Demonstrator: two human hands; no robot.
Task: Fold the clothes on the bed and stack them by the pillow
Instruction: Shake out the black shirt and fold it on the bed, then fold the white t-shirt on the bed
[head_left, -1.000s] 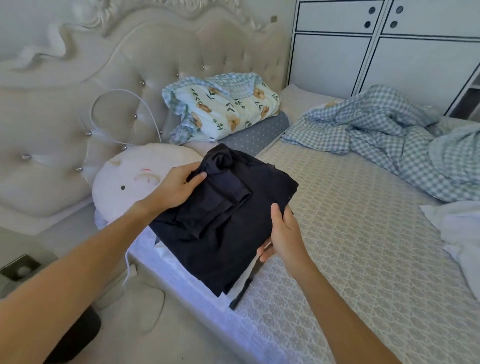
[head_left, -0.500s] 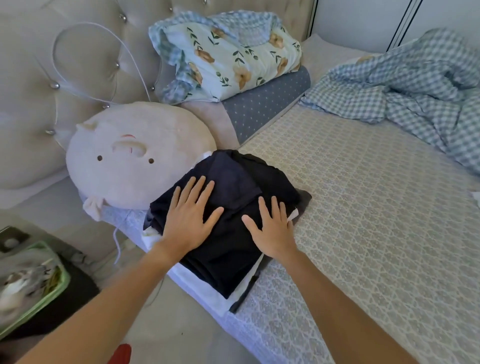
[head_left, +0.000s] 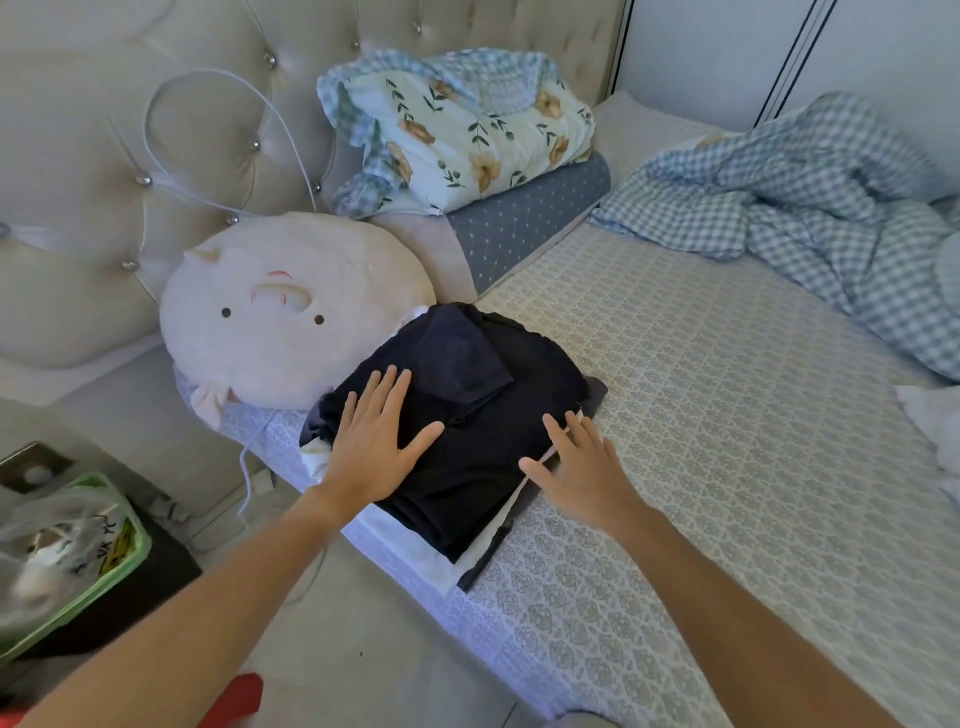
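The folded dark garment (head_left: 467, 415) is lying on top of a stack of clothes (head_left: 415, 530) at the near edge of the bed (head_left: 675, 415), just beside the round pig pillow (head_left: 291, 317), with open patterned mattress stretching to the right toward the checked blanket (head_left: 810, 208). The left hand (head_left: 376, 441) is pressing flat on it, fingers spread; the right hand (head_left: 582, 467) is resting open at its right edge. Its long axis is running from the pillow toward the bed's near edge
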